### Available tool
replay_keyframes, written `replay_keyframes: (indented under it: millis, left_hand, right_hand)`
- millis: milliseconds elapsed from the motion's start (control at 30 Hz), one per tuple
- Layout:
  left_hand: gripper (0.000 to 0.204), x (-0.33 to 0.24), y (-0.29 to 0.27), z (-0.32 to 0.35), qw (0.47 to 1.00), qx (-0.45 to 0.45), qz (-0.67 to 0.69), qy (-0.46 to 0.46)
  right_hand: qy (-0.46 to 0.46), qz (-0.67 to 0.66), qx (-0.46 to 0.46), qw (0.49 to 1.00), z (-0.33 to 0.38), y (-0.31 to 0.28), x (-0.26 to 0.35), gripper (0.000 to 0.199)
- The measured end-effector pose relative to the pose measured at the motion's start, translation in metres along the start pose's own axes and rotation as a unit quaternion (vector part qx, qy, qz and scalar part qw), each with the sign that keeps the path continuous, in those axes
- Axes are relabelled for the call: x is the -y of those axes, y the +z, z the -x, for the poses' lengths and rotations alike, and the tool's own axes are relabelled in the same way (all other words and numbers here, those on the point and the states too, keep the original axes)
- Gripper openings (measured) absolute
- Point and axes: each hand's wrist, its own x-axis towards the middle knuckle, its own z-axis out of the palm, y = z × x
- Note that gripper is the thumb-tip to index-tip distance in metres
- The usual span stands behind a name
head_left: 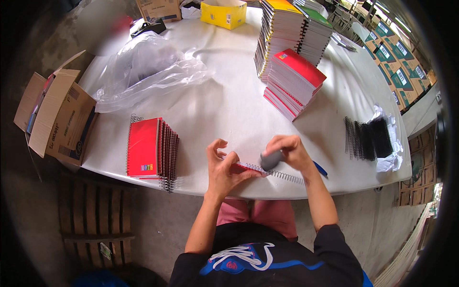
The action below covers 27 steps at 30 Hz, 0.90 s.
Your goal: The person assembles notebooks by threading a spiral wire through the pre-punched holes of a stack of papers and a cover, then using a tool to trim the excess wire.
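Observation:
My left hand presses on a red-covered notebook lying at the near edge of the white table. A wire spiral sticks out to the right along the notebook's edge. My right hand is closed around a grey tool handle and sits over that spiral. A blue handle shows just right of my right wrist.
A leaning stack of bound red notebooks lies to the left. Unbound red-covered stacks and taller stacks stand farther back. Black spirals lie on plastic at right. Clear plastic bag, cardboard box, yellow box.

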Motion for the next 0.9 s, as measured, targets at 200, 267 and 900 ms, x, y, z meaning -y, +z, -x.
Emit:
replay_keyframes:
  millis: [200, 267, 900]
  left_hand:
    - [0.08, 0.013, 0.009, -0.004, 0.998, -0.035, 0.045, -0.005]
    - [0.089, 0.026, 0.012, 0.003, 0.995, -0.057, 0.072, -0.04]
    - [0.095, 0.027, 0.023, 0.008, 0.966, 0.039, 0.243, -0.074]
  right_hand:
    - [0.014, 0.094, -0.051, 0.994, -0.005, -0.003, -0.016, 0.035]
    - [-0.002, -0.047, 0.072, 0.996, -0.009, 0.016, 0.007, 0.036]
    - [0.067, -0.044, 0.002, 0.997, -0.017, 0.024, -0.005, 0.035]
